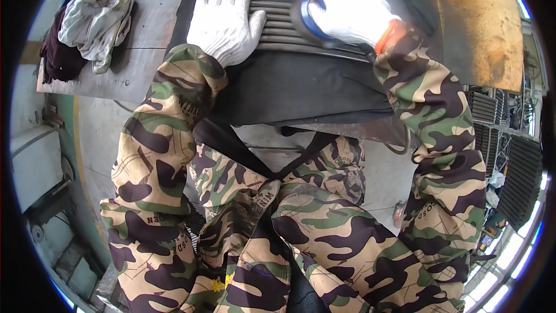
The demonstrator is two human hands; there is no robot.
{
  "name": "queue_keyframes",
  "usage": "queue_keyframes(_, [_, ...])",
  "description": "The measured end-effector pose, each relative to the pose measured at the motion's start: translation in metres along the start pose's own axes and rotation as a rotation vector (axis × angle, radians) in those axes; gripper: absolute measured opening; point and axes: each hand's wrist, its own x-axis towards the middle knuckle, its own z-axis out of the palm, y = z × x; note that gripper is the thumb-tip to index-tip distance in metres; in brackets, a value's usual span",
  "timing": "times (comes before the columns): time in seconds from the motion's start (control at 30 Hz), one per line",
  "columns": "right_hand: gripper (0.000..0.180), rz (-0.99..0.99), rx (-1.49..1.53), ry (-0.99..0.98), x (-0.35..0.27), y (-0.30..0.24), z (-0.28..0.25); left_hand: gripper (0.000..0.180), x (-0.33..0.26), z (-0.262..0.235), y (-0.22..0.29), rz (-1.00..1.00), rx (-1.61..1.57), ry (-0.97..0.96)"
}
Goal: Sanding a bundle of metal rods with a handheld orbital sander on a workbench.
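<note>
My left hand (225, 23), in a white knit glove, lies flat with its fingers stretched out on the left ends of several dark metal rods (277, 25). The rods lie side by side on a black cloth (301, 87). In its own white glove with an orange cuff, my right hand (352, 8) is closed on a round blue-rimmed disc (313, 20) over the right part of the rods. Motion blurs the disc, and the glove hides much of it, so its exact kind does not show. The rods' far right ends are partly covered by that hand and sleeve.
Crumpled whitish and dark cloths (95, 20) lie on the left of the metal table (152, 32). A rusty brown sheet (478, 29) covers the right side. Beyond the table's right edge stand racks of dark ribbed parts (518, 179). Grey machinery (61, 237) is at the lower left.
</note>
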Motion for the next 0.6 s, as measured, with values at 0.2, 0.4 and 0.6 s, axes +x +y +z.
queue_keyframes(0.2, [0.026, -0.03, -0.012, -0.051, -0.004, -0.018, -0.007, 0.053, 0.0, -0.004, -0.003, 0.014, -0.039, -0.049])
queue_keyframes(0.4, [0.02, -0.212, 0.007, 0.212, -0.005, -0.031, -0.012, 0.049, 0.012, 0.009, -0.014, 0.117, -0.018, 0.104])
queue_keyframes(0.6, [0.025, -0.126, -0.033, 0.206, 0.003, 0.0, 0.002, 0.051, -0.004, -0.008, -0.001, 0.097, -0.048, 0.019])
